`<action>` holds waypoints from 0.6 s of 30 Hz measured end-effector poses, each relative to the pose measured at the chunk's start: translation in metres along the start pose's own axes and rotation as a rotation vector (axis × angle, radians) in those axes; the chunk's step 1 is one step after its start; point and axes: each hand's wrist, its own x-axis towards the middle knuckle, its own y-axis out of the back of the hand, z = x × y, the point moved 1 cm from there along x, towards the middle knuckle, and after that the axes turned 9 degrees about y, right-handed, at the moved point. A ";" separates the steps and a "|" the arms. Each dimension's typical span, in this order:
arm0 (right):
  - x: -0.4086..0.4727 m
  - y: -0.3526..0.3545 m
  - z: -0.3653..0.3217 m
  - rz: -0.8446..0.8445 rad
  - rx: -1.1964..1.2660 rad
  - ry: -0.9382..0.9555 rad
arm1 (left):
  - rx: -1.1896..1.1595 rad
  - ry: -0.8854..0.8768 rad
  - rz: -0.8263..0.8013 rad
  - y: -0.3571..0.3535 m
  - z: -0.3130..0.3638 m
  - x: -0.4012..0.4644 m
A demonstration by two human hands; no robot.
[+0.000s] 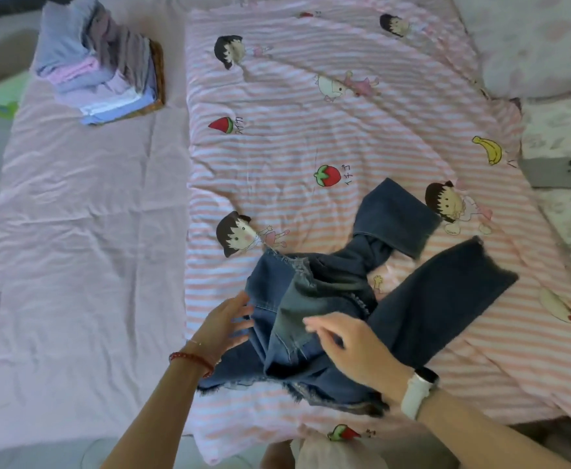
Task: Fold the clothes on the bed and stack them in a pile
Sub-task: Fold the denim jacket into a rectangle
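Crumpled jeans point(362, 299) on the striped quilt point(311, 130), left hand point(225, 324) open, touching their left edge, right hand point(355, 350) loosely spread above them, gripping nothing, folded pile point(101, 62) far left

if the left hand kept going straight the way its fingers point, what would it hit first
Most likely the jeans: the left hand points right and slightly away, its fingertips already at the denim's left edge, though whether they touch it is unclear.
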 end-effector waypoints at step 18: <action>0.081 0.017 0.055 -0.023 -0.530 -0.108 | 0.654 -0.300 0.667 0.083 -0.061 -0.023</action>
